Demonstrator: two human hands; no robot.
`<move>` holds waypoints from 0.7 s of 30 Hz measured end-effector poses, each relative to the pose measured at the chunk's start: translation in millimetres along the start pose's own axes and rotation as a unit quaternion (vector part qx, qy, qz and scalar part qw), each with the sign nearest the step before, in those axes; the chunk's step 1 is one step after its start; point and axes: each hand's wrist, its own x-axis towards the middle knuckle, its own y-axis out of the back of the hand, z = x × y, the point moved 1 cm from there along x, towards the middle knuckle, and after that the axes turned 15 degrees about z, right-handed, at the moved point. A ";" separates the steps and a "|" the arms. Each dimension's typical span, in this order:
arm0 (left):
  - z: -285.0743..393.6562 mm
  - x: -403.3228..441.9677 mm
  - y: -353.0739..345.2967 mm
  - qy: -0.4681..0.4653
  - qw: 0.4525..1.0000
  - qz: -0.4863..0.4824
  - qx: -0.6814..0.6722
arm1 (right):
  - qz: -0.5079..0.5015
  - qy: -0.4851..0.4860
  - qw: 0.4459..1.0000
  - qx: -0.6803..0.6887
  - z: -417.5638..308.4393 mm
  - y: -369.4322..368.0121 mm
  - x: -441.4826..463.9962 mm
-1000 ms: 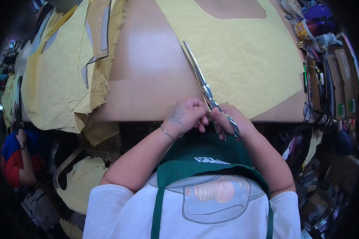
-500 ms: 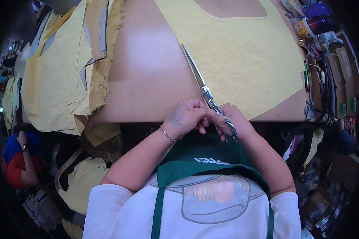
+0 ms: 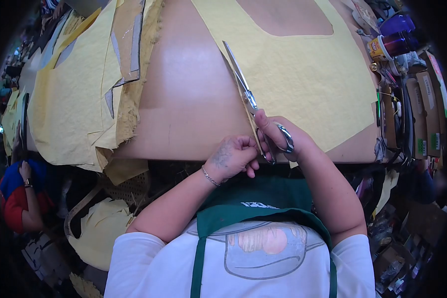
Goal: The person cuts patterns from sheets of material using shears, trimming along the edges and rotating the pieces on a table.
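Right hand (image 3: 280,136) clamped on the scissors (image 3: 248,94), fingers wrapped around the handles, thumb laid up near the pivot! Left hand (image 3: 236,156) just beside it, fingers curled in by a narrow strip (image 3: 254,124); whether that grip actually pinches the strip, I can't tell, the fingertips hide it. The scissors are long and shiny, tips pointing away from the body, lying along the left border of the yellow sheet (image 3: 303,79). Only one blade shows clearly, so how wide they stand is hard to read.

And the sheet: pale, matte, faintly creased, flat on the brown table (image 3: 179,99), a big rounded opening near the far side, a small nick on the right, its far end cut off by the view. Out left, more yellow material (image 3: 69,109) with a ragged brownish edge. Further out, a person in red and blue (image 3: 22,193), partly lost in the dark rim.
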 end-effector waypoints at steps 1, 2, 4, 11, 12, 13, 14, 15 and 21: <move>1.4 -0.7 -0.2 0.000 1.000 0.000 -0.006 | 0.002 0.002 1.000 0.000 -0.9 -0.7 1.3; 3.0 -1.8 -0.4 0.001 1.000 0.000 -0.012 | 0.005 0.001 1.000 0.003 -0.2 -1.3 2.1; 3.2 -1.7 -0.2 0.001 1.000 -0.002 -0.014 | 0.010 0.000 1.000 0.008 3.0 -3.4 3.4; -4.5 3.8 0.4 -0.009 1.000 -0.006 -0.006 | 0.064 0.003 0.998 0.026 10.9 -6.4 6.9; -4.9 4.4 0.5 -0.009 1.000 -0.007 -0.006 | 0.066 0.001 0.997 0.025 10.9 -6.6 7.0; -5.4 4.8 0.4 -0.011 1.000 -0.007 -0.009 | 0.069 0.000 0.997 0.025 10.8 -6.7 7.2; -6.1 5.0 0.3 -0.013 1.000 -0.007 -0.012 | 0.073 -0.004 0.997 0.023 10.9 -7.0 7.3; -6.9 5.3 0.2 -0.015 1.000 -0.007 -0.015 | 0.077 -0.008 0.997 0.022 11.0 -7.0 7.6; -4.2 2.5 0.5 -0.006 1.000 -0.010 -0.026 | 0.042 0.005 0.999 0.017 5.8 -4.7 12.1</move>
